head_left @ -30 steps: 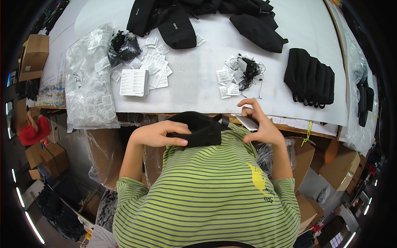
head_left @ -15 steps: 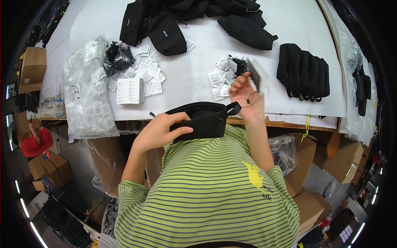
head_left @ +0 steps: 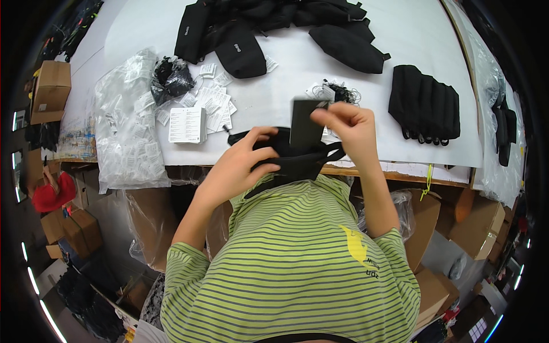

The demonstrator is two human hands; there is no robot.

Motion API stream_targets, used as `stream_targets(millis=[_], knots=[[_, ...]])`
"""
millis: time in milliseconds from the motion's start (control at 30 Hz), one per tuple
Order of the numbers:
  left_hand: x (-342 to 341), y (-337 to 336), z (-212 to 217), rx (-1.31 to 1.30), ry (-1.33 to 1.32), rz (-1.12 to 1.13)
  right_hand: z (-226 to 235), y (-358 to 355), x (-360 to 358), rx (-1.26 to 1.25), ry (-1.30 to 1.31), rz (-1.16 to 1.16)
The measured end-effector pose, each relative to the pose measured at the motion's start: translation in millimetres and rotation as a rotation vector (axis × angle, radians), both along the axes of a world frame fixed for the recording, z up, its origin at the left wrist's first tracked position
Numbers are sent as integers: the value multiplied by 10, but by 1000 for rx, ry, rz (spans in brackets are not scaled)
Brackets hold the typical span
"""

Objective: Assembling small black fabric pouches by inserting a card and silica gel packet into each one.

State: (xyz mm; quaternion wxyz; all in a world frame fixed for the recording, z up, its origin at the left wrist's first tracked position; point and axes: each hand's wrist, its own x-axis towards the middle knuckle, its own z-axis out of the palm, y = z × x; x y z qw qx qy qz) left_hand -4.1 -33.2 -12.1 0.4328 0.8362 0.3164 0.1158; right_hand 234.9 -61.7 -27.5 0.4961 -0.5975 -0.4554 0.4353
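Observation:
At the table's near edge, my left hand [head_left: 246, 166] grips a black zippered pouch [head_left: 306, 166], fingers at its mouth and thumb on the near side. The pouch gapes open. My right hand [head_left: 350, 128] pinches the upper right corner of a dark rectangular card [head_left: 306, 123] between thumb and fingers. The card stands upright, its lower end at the pouch's mouth. A black fabric loop [head_left: 336, 151] sticks out at the pouch's right end. Behind my right hand lies a tangle of black cords [head_left: 342, 92], with white tags partly hidden there.
A stack of white printed cards [head_left: 186, 125], loose white tags [head_left: 216, 102] and a clear bag of tags [head_left: 126, 120] lie left. Black pouches [head_left: 240, 54] are heaped at the back; a row of filled black pouches [head_left: 424, 104] lies right. Cardboard boxes [head_left: 420, 228] stand below the table.
My right hand has turned over and brought the dark card left, over the pouch's mouth. The pouch's mouth is spread wider under my left hand.

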Motion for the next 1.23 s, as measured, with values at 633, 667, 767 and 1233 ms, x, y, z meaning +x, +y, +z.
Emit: stream_targets(millis=[633,667,767,1233], knots=[[-558,1114,-1002,577,429,481,109,-260,28,-146,-528,664],[-606,1138,-1037,496,495,497,102,-264,36,-131,-525,671],[-692,1131,-1083,579,414,437,184,-276,52,-158,-608,679],[108,364,20,568,-162,211,264,-95,-82,322,-784,506]])
